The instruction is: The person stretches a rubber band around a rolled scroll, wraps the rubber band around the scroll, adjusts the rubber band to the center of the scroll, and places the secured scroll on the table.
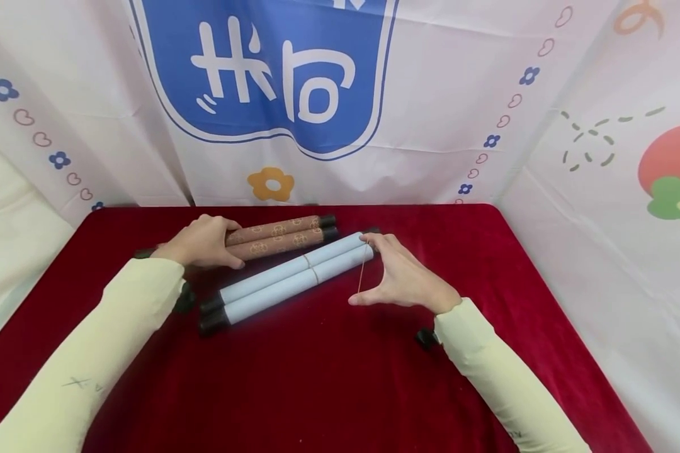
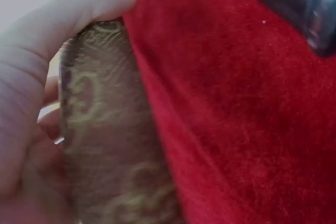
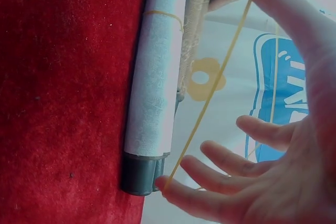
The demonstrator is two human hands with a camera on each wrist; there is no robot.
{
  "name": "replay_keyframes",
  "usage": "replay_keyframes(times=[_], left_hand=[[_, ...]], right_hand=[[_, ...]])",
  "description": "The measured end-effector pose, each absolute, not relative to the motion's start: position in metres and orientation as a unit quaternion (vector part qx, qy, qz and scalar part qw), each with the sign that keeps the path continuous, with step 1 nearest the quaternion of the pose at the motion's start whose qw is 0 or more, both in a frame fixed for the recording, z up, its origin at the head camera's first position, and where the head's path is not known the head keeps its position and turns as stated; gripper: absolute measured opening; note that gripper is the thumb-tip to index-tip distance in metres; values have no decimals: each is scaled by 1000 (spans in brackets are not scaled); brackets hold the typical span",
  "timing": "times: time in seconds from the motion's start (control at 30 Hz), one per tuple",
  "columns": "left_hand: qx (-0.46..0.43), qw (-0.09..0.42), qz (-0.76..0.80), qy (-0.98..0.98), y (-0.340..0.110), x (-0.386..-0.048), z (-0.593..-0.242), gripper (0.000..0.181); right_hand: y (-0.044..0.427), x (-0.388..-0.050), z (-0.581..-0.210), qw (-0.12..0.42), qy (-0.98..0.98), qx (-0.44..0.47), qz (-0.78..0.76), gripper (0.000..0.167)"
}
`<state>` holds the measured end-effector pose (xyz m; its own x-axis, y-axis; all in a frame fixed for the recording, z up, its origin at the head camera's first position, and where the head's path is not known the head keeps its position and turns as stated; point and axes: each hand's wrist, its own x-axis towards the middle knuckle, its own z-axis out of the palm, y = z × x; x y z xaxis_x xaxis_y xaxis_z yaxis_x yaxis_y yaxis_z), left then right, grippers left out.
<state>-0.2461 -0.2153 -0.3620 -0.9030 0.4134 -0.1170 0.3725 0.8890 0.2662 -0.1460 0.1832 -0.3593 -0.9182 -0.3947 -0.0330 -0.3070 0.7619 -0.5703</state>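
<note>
Two brown patterned rolls with black ends (image 1: 277, 244) lie side by side at the back, and my left hand (image 1: 201, 242) grips them from above near their left part. In the left wrist view the thumb lies over one brown roll (image 2: 115, 129). In front lie two pale blue rolls (image 1: 283, 290) with black ends, held together by a thin band (image 1: 311, 269) around their middle. My right hand (image 1: 402, 274) is at their right end, a yellow rubber band (image 3: 218, 85) stretched between its spread thumb and fingers. The right wrist view shows the hand (image 3: 294, 150) beside the white-looking roll (image 3: 155, 82).
A red velvet cloth (image 1: 317, 390) covers the table. Behind it hangs a white printed sheet (image 1: 430, 126) with a blue emblem, and another white sheet (image 1: 612, 251) stands along the right side.
</note>
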Motion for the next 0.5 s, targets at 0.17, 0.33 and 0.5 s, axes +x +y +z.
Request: replay_keyframes(times=[0.17,0.33,0.5], left_hand=[[182,49,109,976,-226,-236,-350,83],[168,23,116,979,-232,-221,-342,85],[167,6,139,976,-237,-203,-339,87]], right_hand=[[182,-148,-362,68,930,-196,-304,117],[182,-150,-363,58,923,-201,-323,114],[183,-152,-362,57,912,-203,-351,112]])
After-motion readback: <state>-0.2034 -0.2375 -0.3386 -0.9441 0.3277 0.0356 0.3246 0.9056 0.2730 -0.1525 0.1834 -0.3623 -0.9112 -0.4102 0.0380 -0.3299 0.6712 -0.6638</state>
